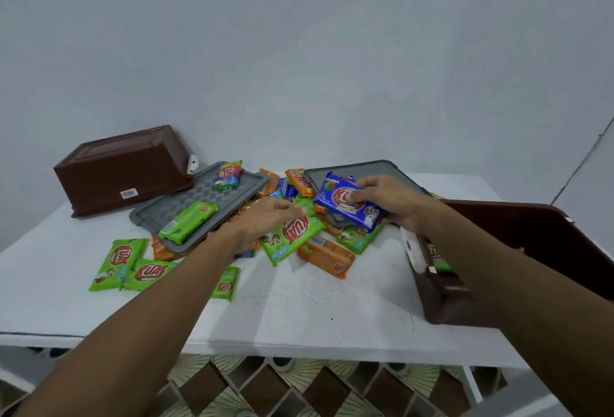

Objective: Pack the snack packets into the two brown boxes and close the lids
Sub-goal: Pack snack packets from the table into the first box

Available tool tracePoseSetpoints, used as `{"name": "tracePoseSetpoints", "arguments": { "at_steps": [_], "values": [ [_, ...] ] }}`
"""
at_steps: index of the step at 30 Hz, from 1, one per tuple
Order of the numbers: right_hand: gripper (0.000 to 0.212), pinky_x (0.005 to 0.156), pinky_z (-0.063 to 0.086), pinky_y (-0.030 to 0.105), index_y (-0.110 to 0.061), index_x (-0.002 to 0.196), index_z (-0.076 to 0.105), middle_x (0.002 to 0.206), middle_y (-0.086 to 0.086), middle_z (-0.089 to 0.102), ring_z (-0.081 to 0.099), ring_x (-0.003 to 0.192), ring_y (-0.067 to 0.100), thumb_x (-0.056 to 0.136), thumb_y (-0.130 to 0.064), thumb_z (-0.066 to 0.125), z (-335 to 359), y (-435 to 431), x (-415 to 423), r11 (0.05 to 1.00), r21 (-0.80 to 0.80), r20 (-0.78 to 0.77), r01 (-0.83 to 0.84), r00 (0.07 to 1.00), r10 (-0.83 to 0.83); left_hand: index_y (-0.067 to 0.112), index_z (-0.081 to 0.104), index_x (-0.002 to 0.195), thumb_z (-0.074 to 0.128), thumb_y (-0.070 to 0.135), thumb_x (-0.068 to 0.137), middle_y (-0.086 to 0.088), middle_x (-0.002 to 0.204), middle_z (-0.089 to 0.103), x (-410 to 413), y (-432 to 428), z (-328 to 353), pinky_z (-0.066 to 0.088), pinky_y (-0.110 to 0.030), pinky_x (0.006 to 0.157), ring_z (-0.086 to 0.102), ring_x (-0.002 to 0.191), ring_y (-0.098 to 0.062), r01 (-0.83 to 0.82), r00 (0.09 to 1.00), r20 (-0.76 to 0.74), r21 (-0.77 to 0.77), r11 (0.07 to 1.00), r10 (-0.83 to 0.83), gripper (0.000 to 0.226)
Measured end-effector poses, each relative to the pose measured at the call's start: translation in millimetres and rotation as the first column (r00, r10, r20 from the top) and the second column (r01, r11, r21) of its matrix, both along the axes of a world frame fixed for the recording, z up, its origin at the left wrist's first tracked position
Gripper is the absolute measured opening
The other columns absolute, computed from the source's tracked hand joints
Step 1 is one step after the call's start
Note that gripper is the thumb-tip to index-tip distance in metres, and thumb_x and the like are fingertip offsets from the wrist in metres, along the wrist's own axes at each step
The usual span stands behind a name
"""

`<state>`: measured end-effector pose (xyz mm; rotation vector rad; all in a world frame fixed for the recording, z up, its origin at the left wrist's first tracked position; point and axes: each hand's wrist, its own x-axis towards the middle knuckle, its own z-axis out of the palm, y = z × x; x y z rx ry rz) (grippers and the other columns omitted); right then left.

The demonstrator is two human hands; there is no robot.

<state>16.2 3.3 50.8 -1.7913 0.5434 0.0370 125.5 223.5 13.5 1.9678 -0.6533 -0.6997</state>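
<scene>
- The right hand (388, 202) pinches a blue rectangular foil snack packet (345, 205). The thumb lies on the printed face and the other fingers curl under the far edge.
- The blue packet is held tilted, just above the near corner of the right grey plastic lid (365, 169), at the rear right of the packet pile.
- The left hand (265, 217) reaches palm down over the middle of the pile with its fingers stretched forward and loosely spread, pinching nothing. The fingertips are blurred, so contact with the packets below cannot be told.
- A green foil snack packet with a red logo (292, 234) lies flat on the pile just beyond the left hand.
- The white tabletop (299, 310) carries the pile, which holds mostly green and orange packets. A long orange packet (327, 255) lies at its near right edge.
- Three further green packets lie apart at the near left, two side by side (133, 267) and one smaller (226, 285).
- The left grey plastic lid (199, 204) rests tilted on the pile. It bears a long green packet (187, 222) at its near end and a multicoloured packet (227, 176) at its far end.
- The left brown plastic box (123, 167) sits upside down at the rear left corner — base up — touching the left lid.
- The right brown plastic box (538, 240) stands open at the right table edge, partly hidden by the right forearm. Green packets show inside.
</scene>
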Motion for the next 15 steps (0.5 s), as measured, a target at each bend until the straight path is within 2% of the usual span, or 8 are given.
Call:
{"name": "tracePoseSetpoints", "arguments": {
  "at_steps": [2, 4, 6, 10, 13, 15],
  "values": [
    [0.022, 0.052, 0.053, 0.025, -0.017, 0.095, 0.059, 0.088, 0.006, 0.074, 0.068, 0.067, 0.013, 0.083, -0.027, 0.075, 9.0, -16.5, -14.1, 0.999, -0.048, 0.020, -0.004, 1.000, 0.005, 0.018, 0.072, 0.095, 0.065, 0.033, 0.090, -0.003, 0.093, 0.074, -6.1, -13.5, 11.5, 0.047, -0.031, 0.086, 0.067, 0.087, -0.014, 0.014, 0.999, 0.038, -0.025, 1.000, -0.013, 0.018],
    [0.021, 0.046, 0.048, 0.022, -0.017, 0.095, 0.059, 0.088, 0.007, 0.074, 0.065, 0.062, 0.012, 0.083, -0.024, 0.075, 15.2, -38.7, -32.1, 0.997, -0.076, 0.044, 0.001, 0.999, 0.002, 0.023, 0.074, 0.096, 0.068, 0.028, 0.087, -0.002, 0.097, 0.075, -10.8, -31.7, 19.4, 0.052, -0.035, 0.088, 0.068, 0.097, -0.019, 0.022, 0.997, 0.072, -0.013, 1.000, -0.021, 0.012],
    [0.022, 0.049, 0.050, 0.024, -0.017, 0.098, 0.059, 0.089, 0.008, 0.074, 0.066, 0.064, 0.013, 0.084, -0.019, 0.075, 19.0, -65.4, -53.1, 0.996, -0.085, 0.046, 0.003, 0.999, 0.001, 0.021, 0.073, 0.102, 0.069, 0.024, 0.087, -0.003, 0.100, 0.075, -21.9, -54.7, 28.5, 0.054, -0.040, 0.090, 0.068, 0.101, -0.024, 0.049, 0.996, 0.077, -0.007, 0.999, -0.048, 0.016],
    [0.026, 0.056, 0.051, 0.028, -0.018, 0.106, 0.060, 0.099, 0.014, 0.072, 0.066, 0.077, 0.023, 0.085, -0.006, 0.069, 21.5, -123.6, -97.5, 0.994, -0.105, -0.030, -0.023, 0.999, 0.019, 0.012, 0.068, 0.111, 0.063, 0.015, 0.092, -0.006, 0.106, 0.074, -55.9, -108.4, 46.9, 0.055, -0.039, 0.091, 0.070, 0.098, -0.022, 0.132, 0.989, 0.073, -0.058, 0.990, -0.127, 0.019],
    [0.026, 0.060, 0.052, 0.029, -0.019, 0.107, 0.062, 0.098, 0.013, 0.072, 0.066, 0.075, 0.021, 0.085, -0.005, 0.066, 17.5, -167.1, -125.2, 0.973, -0.228, -0.104, -0.034, 0.995, 0.010, 0.016, 0.068, 0.111, 0.061, 0.019, 0.094, -0.005, 0.103, 0.074, -74.2, -153.3, 54.6, 0.053, -0.045, 0.092, 0.070, 0.095, -0.022, 0.224, 0.961, 0.159, 0.026, 0.974, -0.225, 0.018],
    [0.024, 0.066, 0.053, 0.032, -0.018, 0.105, 0.063, 0.098, 0.010, 0.072, 0.068, 0.078, 0.021, 0.084, -0.007, 0.066, 10.4, -194.4, -136.5, 0.940, -0.336, -0.141, -0.066, 0.990, 0.019, 0.019, 0.061, 0.119, 0.056, 0.019, 0.097, -0.005, 0.116, 0.070, -88.2, -185.0, 53.5, 0.049, -0.047, 0.098, 0.066, 0.102, -0.021, 0.276, 0.934, 0.208, 0.091, 0.957, -0.289, 0.023]
  ]
}}
